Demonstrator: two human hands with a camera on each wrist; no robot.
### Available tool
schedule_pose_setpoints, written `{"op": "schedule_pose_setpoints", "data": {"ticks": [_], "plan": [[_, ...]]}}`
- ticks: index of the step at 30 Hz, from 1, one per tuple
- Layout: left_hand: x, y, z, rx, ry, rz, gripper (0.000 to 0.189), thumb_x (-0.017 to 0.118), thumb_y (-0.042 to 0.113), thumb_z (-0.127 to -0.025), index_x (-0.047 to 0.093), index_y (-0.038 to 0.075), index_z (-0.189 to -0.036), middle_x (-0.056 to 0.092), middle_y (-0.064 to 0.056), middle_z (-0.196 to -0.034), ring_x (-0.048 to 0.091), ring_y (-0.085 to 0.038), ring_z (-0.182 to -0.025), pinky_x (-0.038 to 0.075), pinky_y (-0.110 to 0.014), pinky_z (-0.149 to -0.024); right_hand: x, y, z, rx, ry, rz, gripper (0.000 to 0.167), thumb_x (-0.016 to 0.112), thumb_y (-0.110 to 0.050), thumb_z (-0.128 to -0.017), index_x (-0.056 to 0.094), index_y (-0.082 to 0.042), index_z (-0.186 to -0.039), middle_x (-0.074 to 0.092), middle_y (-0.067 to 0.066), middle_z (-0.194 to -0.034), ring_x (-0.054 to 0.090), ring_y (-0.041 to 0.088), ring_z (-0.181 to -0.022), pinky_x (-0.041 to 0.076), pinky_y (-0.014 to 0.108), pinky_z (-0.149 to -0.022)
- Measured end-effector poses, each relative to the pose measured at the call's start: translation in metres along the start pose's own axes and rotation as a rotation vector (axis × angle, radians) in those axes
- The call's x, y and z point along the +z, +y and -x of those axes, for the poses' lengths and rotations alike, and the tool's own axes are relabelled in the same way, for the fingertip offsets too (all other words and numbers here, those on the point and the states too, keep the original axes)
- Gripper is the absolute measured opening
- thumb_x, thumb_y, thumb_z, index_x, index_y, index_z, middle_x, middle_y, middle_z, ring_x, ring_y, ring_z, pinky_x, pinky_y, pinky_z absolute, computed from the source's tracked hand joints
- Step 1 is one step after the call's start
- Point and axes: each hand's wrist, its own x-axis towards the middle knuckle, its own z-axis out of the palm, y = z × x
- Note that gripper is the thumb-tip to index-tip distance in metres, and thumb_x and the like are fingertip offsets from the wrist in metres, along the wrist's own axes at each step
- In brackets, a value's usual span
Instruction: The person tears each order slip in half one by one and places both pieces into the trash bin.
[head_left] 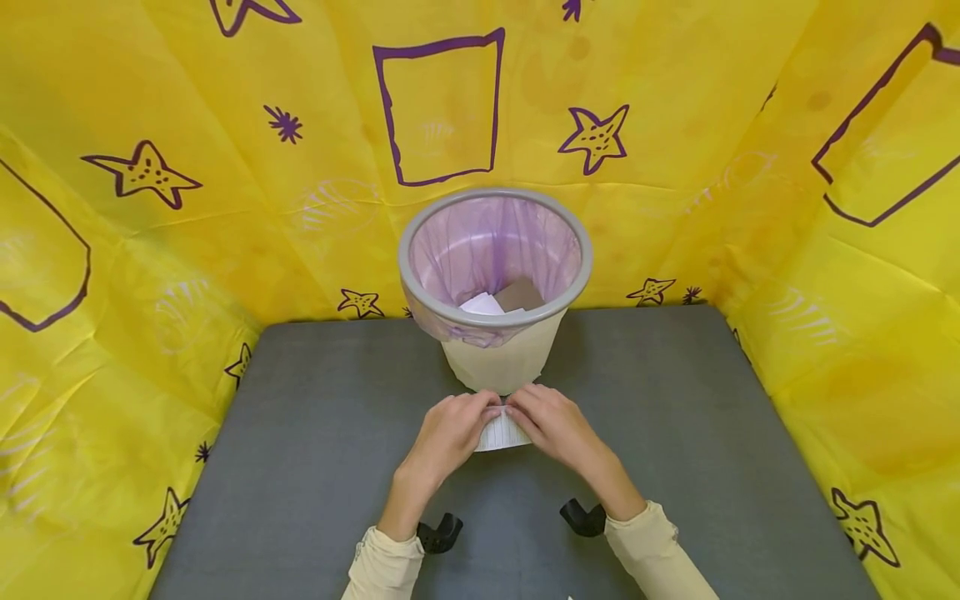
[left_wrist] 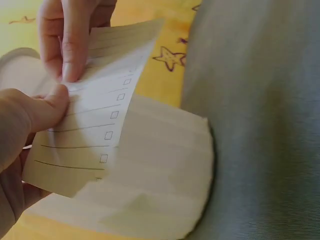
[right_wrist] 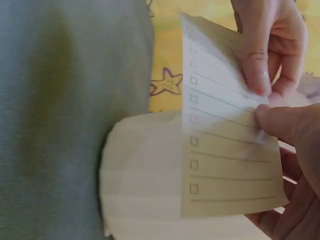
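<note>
Both hands meet over the dark mat, just in front of a waste bin [head_left: 491, 362]. Between them is a lined sheet of checklist paper [head_left: 501, 433] with a column of small squares, plain in the left wrist view too. My left hand [head_left: 453, 433] pinches the sheet near its upper edge, thumb in front and fingers behind. Close beside it, my right hand [head_left: 551, 425] pinches the same edge, the thumbs almost touching. No tear shows in the paper. The bin has a grey rim and a purple liner bag [head_left: 487, 242]; white paper [head_left: 482, 305] and a brown piece [head_left: 519, 295] lie inside.
A grey mat [head_left: 315, 467] covers the table. Yellow cloth [head_left: 315, 125] with purple drawings stands behind and at both sides. Black curved pieces [head_left: 441, 533] sit by each wrist. A tiny white scrap shows at the bottom edge.
</note>
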Motion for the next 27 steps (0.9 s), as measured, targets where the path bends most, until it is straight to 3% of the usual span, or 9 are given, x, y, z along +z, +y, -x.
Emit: {"op": "schedule_pose_setpoints", "data": {"ticks": [9, 13, 19, 27], "plan": [[-0.018, 0.001, -0.013, 0.085, 0.173, 0.019, 0.008, 0.069, 0.023, -0.089, 0.066, 0.018, -0.093, 0.064, 0.007, -0.072, 0.052, -0.009, -0.057, 0.043, -0.022, -0.054, -0.013, -0.004, -0.014, -0.088, 0.142, -0.009, 0.009, 0.064, -0.018, -0.094, 0.067, -0.012, -0.087, 0.063, -0.004, -0.079, 0.055, 0.010, -0.071, 0.048, 0.028, -0.067], [-0.023, 0.002, -0.017, 0.100, 0.211, 0.048, 0.007, 0.070, 0.022, -0.089, 0.068, 0.015, -0.091, 0.062, 0.006, -0.071, 0.050, -0.009, -0.057, 0.043, -0.023, -0.054, -0.019, -0.005, -0.020, -0.111, 0.176, -0.027, 0.007, 0.065, -0.015, -0.092, 0.067, -0.011, -0.087, 0.062, -0.003, -0.077, 0.056, 0.011, -0.070, 0.048, 0.028, -0.068], [-0.027, 0.002, -0.020, 0.126, 0.244, 0.075, 0.006, 0.069, 0.019, -0.090, 0.067, 0.014, -0.091, 0.063, 0.004, -0.073, 0.052, -0.009, -0.060, 0.045, -0.024, -0.056, -0.024, -0.007, -0.026, -0.114, 0.191, -0.043, 0.005, 0.064, -0.013, -0.091, 0.066, -0.010, -0.088, 0.062, -0.002, -0.078, 0.058, 0.012, -0.072, 0.049, 0.029, -0.071], [-0.028, 0.001, -0.024, 0.196, 0.336, 0.085, 0.007, 0.072, 0.017, -0.087, 0.068, 0.012, -0.090, 0.065, 0.004, -0.075, 0.053, -0.007, -0.060, 0.044, -0.022, -0.057, -0.030, -0.007, -0.031, -0.106, 0.176, -0.081, 0.005, 0.061, -0.012, -0.092, 0.065, -0.011, -0.090, 0.062, -0.003, -0.080, 0.056, 0.011, -0.072, 0.048, 0.028, -0.070]]}}
